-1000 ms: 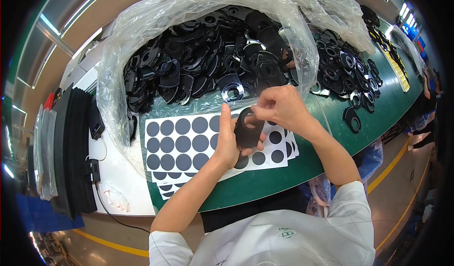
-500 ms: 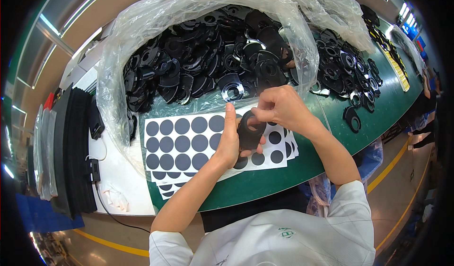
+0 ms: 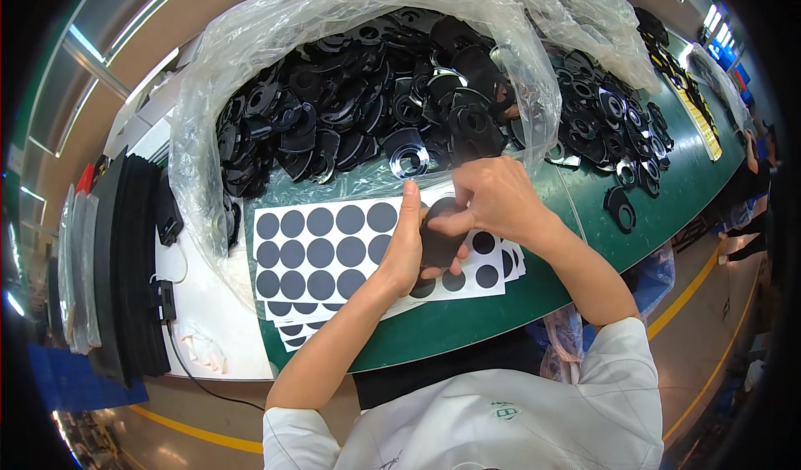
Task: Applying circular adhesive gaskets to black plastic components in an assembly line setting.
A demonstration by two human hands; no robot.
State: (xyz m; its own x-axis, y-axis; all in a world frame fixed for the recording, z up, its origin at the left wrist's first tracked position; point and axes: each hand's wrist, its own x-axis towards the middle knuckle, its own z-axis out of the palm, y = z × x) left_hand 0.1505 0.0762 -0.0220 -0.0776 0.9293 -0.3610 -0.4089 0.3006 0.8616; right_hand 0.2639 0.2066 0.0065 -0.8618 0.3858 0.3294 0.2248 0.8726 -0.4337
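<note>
My left hand (image 3: 404, 255) holds a black plastic part (image 3: 440, 251) with a rounded outline, its thumb raised along the near left side and its fingertips showing at the right edge. The fingers of my right hand (image 3: 502, 196) are bent over the top of the same part, and its thumb lies across the face where the round hole was visible. Whether a thin disc is under that thumb is hidden. Beneath both hands lie white sheets (image 3: 279, 240) bearing rows of dark round stickers, stacked slightly askew.
Beyond the hands, many black ring-shaped parts (image 3: 334, 94) are heaped in a clear plastic bag (image 3: 204, 78). More parts (image 3: 613, 128) spread to the right on the green table (image 3: 467, 328), with one loose part (image 3: 620, 209) near its edge. Dark sheets (image 3: 138, 261) stand at left.
My right thumb has moved down and left onto the part, covering its hole. My left hand has hardly shifted and keeps its hold.
</note>
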